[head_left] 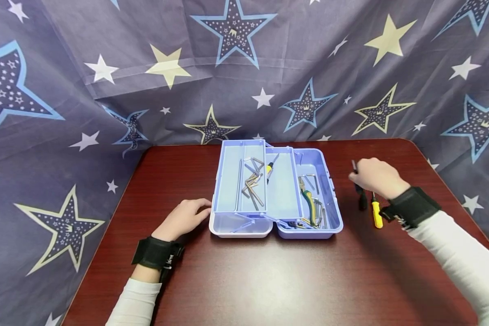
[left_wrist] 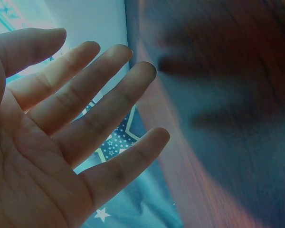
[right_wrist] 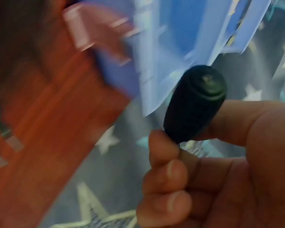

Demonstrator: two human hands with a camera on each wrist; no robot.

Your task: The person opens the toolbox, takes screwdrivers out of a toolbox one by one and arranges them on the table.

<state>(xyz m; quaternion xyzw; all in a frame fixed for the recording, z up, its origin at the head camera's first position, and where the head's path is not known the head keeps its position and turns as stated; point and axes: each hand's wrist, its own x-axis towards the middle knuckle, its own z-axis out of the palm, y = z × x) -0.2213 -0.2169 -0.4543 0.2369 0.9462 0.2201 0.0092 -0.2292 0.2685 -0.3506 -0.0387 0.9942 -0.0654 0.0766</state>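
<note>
My right hand point(head_left: 379, 177) grips a black-handled screwdriver point(right_wrist: 194, 102) above the table, right of the toolbox. The butt of its handle points at the right wrist camera; fingers hide much of the tool. A yellow screwdriver point(head_left: 376, 213) lies on the table beside that hand. My left hand point(head_left: 183, 219) is beside the left end of the blue toolbox point(head_left: 309, 234), its fingers point(left_wrist: 109, 114) extended and spread. Whether they touch the box, I cannot tell. Hex keys point(head_left: 252, 183) lie in the raised left tray. Pliers point(head_left: 309, 203) with green and yellow handles are in the base.
The toolbox stands spread out on the dark red table point(head_left: 228, 276), its lid to the left. Another yellow and black screwdriver point(head_left: 269, 168) is in the middle tray. More hex keys point(head_left: 321, 213) sit around the pliers. A star-patterned cloth point(head_left: 244, 81) hangs behind the table.
</note>
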